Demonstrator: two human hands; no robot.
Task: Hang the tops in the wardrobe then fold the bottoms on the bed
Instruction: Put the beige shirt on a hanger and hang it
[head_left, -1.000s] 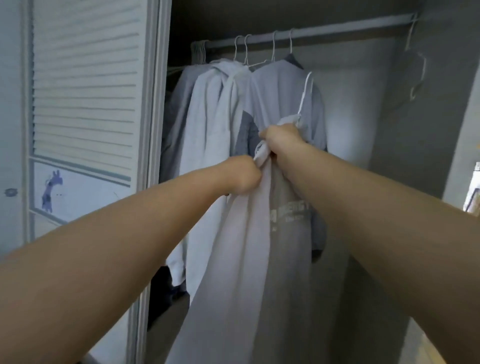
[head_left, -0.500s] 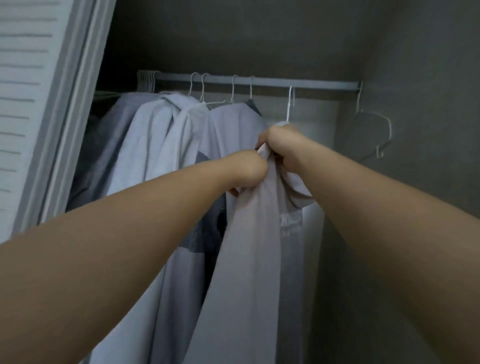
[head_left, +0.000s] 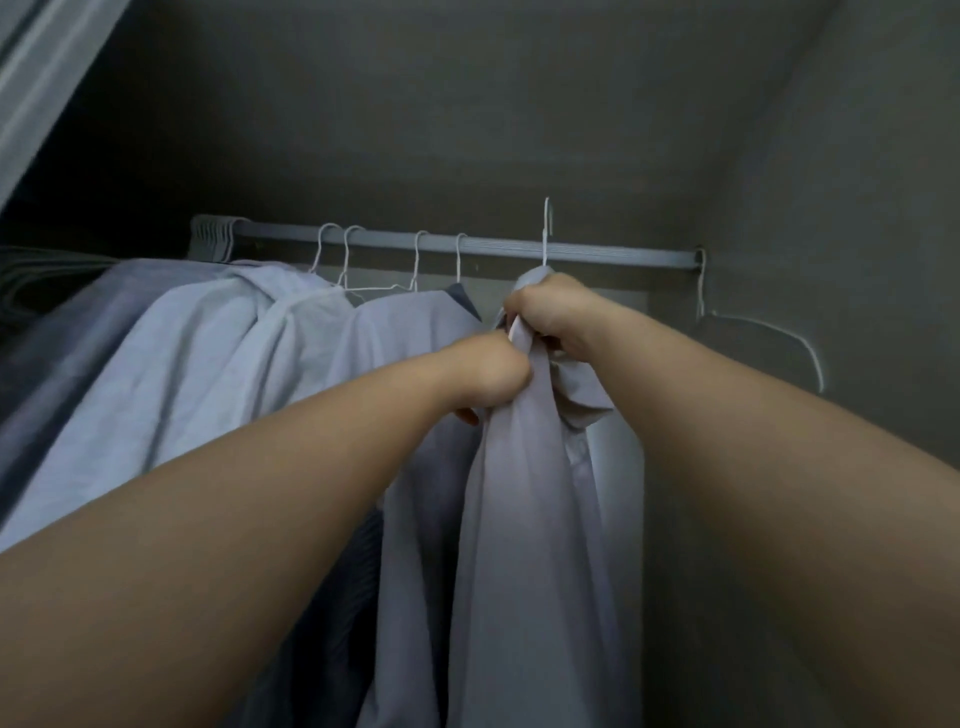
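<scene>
My right hand (head_left: 550, 317) grips the bunched collar of the pale grey fabric top (head_left: 524, 519) together with the neck of its thin white wire hanger (head_left: 545, 234); the fingers are curled tight around both. My left hand (head_left: 488, 374), just below and beside the right, pinches a fold of the same top, fingers closed on the cloth. The top hangs straight down beneath both hands, in front of the wardrobe interior. The hanger hook stands above the grey metal wardrobe rail (head_left: 597, 254), directly over my right fingers, and does not appear seated on it.

Risks from this position:
- The hook may miss the rail if I lower it without lining it up, so that hanger and top drop together.
- The collar is bunched, not spread. If I let go now, the top may slide off one hanger shoulder or hang crooked.
- The row of pale grey and white garments already hung (head_left: 234, 353) lies close to the left of my left fingers. A sideways swing could snag the nearest white hanger hook (head_left: 460, 254) or crowd the new top against them.
- The empty white hanger on the side wall (head_left: 769, 338), to the right of my right fingers, could catch a sleeve.

Limits of view:
- The hanger's shoulders are hidden inside the cloth; I cannot tell whether they sit in the sleeves.
- My fingertips are concealed by fabric and knuckles.
- The hem is cut off below the frame.
- The light is dim, so which way the hook opens is hard to read.
- The bed and the bottoms are out of view.
</scene>
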